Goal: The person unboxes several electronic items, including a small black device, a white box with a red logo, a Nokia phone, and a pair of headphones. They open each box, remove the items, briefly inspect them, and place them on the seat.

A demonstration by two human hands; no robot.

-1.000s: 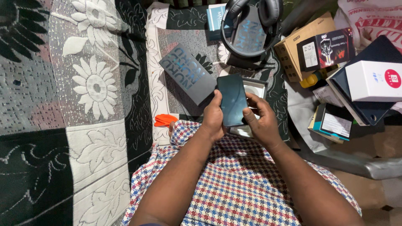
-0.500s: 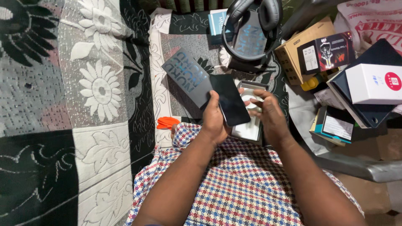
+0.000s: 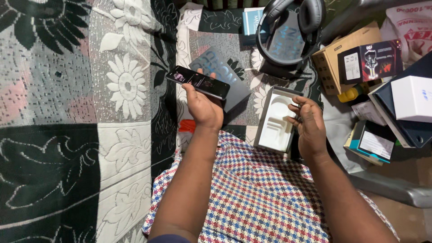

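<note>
The phone (image 3: 198,82) is out of its box, gripped flat in the left hand (image 3: 203,108) and held out left over the flowered bedspread (image 3: 67,90). The right hand (image 3: 310,123) hangs empty, fingers loosely curled, just right of the open tray (image 3: 278,120), whose moulded well is bare. The dark lid (image 3: 225,81) lies behind, headphones (image 3: 288,27) farther off

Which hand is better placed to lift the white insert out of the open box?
Right. The right hand hovers empty at the edge of the open box, while the left hand holds the phone off to the side.
</note>
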